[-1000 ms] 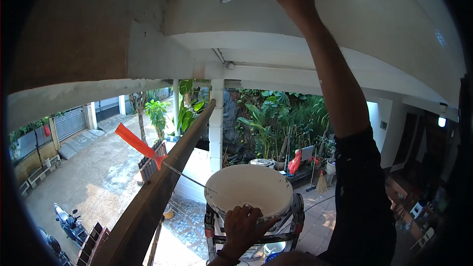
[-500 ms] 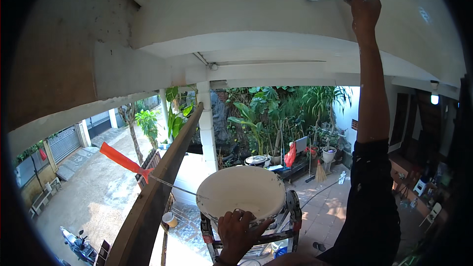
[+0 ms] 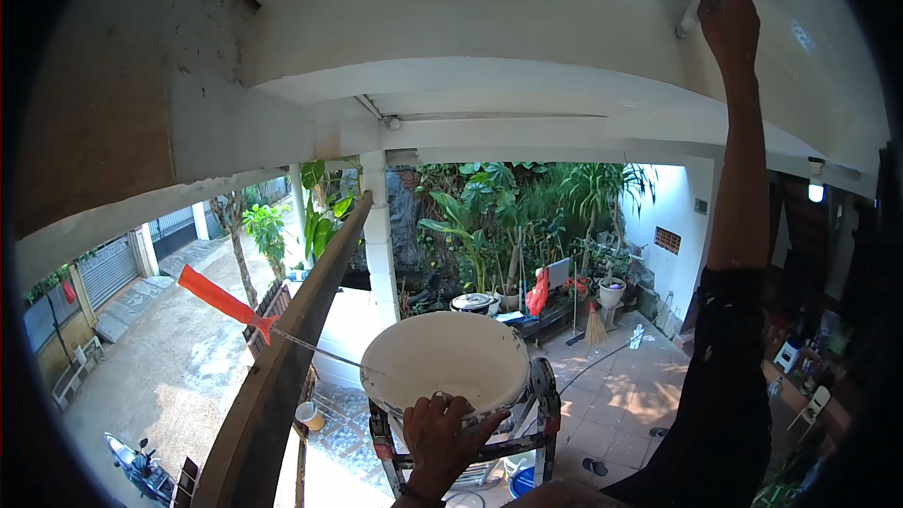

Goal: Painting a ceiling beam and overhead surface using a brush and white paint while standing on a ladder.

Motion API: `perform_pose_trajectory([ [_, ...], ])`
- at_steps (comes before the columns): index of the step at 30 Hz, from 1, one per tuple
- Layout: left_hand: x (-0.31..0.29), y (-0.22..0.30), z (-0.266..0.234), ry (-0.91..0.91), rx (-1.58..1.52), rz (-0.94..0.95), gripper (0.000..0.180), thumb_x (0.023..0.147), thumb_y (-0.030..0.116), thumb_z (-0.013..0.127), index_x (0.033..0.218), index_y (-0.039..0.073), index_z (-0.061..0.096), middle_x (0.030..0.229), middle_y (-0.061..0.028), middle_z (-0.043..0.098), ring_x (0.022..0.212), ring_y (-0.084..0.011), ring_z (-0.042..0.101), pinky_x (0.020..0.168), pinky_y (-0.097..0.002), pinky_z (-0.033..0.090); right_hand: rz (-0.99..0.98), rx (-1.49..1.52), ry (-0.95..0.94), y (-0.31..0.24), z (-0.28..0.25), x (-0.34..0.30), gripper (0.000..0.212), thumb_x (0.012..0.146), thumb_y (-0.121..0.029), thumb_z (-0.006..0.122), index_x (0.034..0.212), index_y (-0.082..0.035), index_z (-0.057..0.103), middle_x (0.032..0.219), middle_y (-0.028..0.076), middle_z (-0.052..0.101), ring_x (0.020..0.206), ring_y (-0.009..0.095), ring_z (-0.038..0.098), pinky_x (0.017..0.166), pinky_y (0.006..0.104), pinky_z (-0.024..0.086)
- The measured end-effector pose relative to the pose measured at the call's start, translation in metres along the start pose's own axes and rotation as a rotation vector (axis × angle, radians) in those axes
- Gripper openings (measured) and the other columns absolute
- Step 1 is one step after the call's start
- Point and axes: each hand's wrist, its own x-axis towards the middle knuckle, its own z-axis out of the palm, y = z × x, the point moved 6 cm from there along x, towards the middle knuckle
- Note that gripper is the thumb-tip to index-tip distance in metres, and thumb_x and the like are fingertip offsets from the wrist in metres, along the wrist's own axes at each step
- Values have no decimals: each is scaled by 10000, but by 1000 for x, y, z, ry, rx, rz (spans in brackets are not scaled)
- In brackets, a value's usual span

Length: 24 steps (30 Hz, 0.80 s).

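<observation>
My right hand (image 3: 732,28), raised high at the upper right, is closed around a paintbrush (image 3: 689,19). Its pale bristle end points down-left against the painted beam (image 3: 470,9), and the handle sticks up past my fingers. Low in the middle, my left hand (image 3: 440,442) grips the near rim of a cream tub (image 3: 442,348); the fingers hook over the edge. Dark paint marks speckle the tub's rim. The tub rests at the top of a paint-stained ladder (image 3: 546,404). A thin metal rod with a long orange handle (image 3: 221,301) leans over the tub's left rim.
A brown rail (image 3: 292,348) slants along the left of the tub. Below lie a tiled patio (image 3: 611,376), a parked motorbike (image 3: 141,470), a small pail (image 3: 309,416), a broom (image 3: 595,326) and a potted plant (image 3: 611,293). A lit bulb (image 3: 815,192) hangs at right.
My right hand has moved right, and the brush has swung from pointing left to pointing down-left. My left hand stays on the tub's rim. The whole view has shifted slightly.
</observation>
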Motion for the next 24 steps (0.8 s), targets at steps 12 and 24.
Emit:
perform_pose_trajectory([
  [12,-5,-3,-3,18,8,-11,474,751,543,838,801,109,655,797,-28,586,759,-191,552,661,-380,393,-134,952,-128,-372,-31,-13,266,894,-119,694,1020,22,507,882,256,637,820,469,647,694,535,517],
  [24,-7,-8,0,82,-38,-19,501,810,562,779,871,74,679,852,-64,615,801,-224,584,671,-386,431,102,1236,65,-412,-17,-47,260,873,-62,714,1033,29,531,827,220,632,792,467,633,653,496,497],
])
